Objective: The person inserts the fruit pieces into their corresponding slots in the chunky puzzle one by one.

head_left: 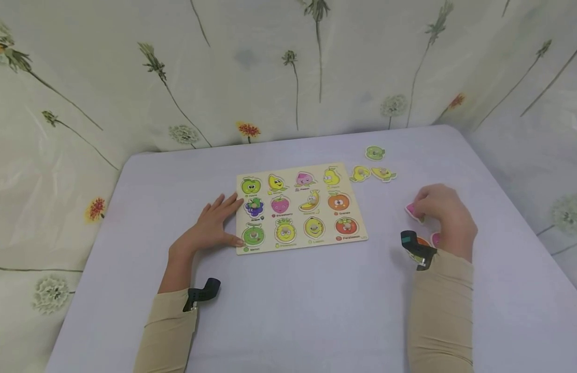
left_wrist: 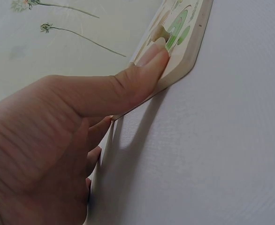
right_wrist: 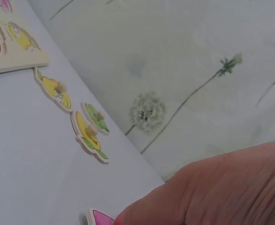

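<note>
A wooden fruit puzzle board [head_left: 290, 172] lies flat on the table, with several knobbed pieces in its spaces. My left hand [head_left: 211, 228] is at the board's left edge, fingers spread and fairly straight. In the left wrist view its thumb [left_wrist: 149, 70] rests on the board's corner beside the green melon's knob. Right of the board, my right hand [head_left: 449, 217] pinches a pink puzzle piece [head_left: 411, 211] between thumb and curled fingers. Only a corner of that pink piece shows in the right wrist view; its picture is mostly hidden.
Off the board's upper right lie a green apple piece [head_left: 375, 152], a yellow pear piece [head_left: 361, 173] and another yellow piece [head_left: 383, 174] with green leaves. Another pink piece [head_left: 435, 240] and an orange one [head_left: 422, 242] are partly hidden by the right wrist. A flowered curtain hangs behind the table.
</note>
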### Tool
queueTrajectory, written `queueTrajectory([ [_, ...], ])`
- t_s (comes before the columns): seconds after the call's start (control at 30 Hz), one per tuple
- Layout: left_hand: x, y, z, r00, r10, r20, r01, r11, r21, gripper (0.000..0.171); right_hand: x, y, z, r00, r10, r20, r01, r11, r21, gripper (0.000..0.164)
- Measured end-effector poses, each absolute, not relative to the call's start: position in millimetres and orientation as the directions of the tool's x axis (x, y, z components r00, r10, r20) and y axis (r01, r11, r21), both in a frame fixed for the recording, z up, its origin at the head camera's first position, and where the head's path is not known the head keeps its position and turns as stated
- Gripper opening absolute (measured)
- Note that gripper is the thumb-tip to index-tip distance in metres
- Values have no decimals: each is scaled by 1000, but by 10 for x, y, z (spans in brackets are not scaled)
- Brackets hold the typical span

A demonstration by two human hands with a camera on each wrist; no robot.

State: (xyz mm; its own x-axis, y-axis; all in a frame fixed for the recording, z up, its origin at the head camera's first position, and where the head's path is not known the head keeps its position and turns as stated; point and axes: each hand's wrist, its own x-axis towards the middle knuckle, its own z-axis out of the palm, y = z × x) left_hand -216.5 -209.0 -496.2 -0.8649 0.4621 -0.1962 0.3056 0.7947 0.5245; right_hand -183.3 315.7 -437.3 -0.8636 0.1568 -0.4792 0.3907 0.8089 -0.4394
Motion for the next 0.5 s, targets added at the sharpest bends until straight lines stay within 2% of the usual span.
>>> queueTrajectory([
  [0.23, -2166, -2096, -4971, -864, 462, -199, 302, 794, 528, 114, -1894, 3074, -4345, -855, 154, -496, 397, 809, -433, 34],
  [0.4, -2168, -2098, -4976, -865, 460, -199, 302, 796, 525, 115, -1961, 3005, -4359, -913, 105, -393, 280, 864, -418, 28],
  [0.5, -2171, -2095, -4971, -866, 459, -201, 299, 795, 527, 115, -2003, 2943, -4366, -927, 88, -364, 242, 882, -405, 25],
])
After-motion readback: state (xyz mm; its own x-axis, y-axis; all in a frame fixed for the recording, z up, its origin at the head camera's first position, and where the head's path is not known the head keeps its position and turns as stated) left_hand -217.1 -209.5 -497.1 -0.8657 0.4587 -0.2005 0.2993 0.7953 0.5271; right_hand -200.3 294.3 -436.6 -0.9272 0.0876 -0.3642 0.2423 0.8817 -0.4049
